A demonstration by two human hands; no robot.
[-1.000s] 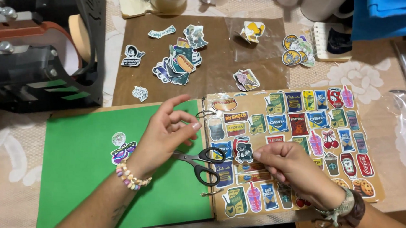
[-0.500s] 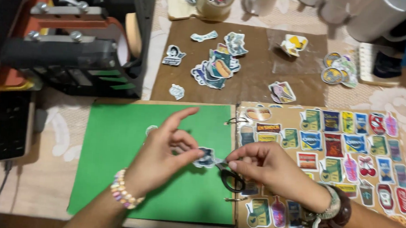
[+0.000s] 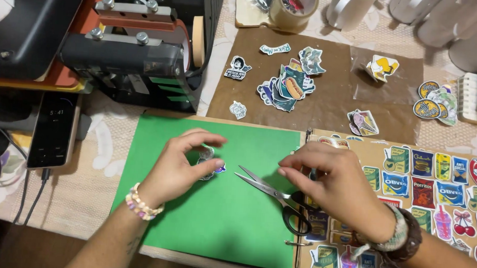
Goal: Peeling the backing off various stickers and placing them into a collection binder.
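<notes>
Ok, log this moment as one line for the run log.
left hand: pinching sticker over green sheet | right hand: empty, above scissors | scissors: lying open on green sheet

Left grip [image 3: 181, 163] pinches small sticker [image 3: 208, 162] over green sheet [image 3: 229, 214]. Scissors [image 3: 276, 197] lie open just right of it, handles under right grip [image 3: 335, 184]; sticker album [image 3: 434, 196] beyond.

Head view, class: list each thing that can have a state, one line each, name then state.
scissors: blades open, lying on the green sheet, unheld
left hand: fingers pinching a small sticker
right hand: holds nothing visible, over the sticker page
phone: screen lit, cable plugged
</notes>
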